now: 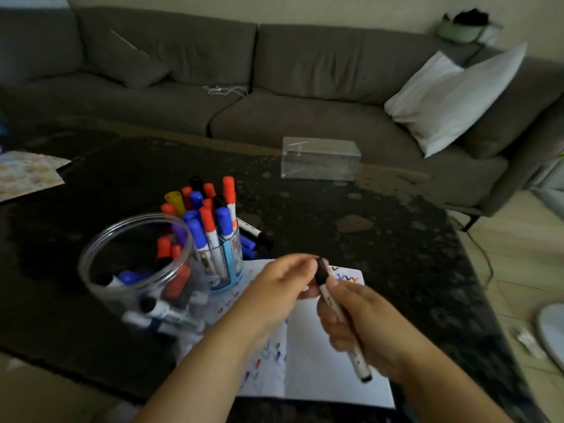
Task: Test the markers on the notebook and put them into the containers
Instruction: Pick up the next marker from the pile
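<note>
Head view: right hand [351,319] grips a black-capped marker [341,319], left hand [280,288] pinches its cap, above the notebook [329,361]; clear jar [100,270], marker cup [232,270] left; clear box [320,158] beyond.

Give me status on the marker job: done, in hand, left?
Done: many markers already stand in the cup and lie in the clear jar; the notebook shows test scribbles. In hand: the right hand holds a black marker by its barrel, the left hand pinching its cap. Left: a few loose markers lie on the table behind the cup.
</note>
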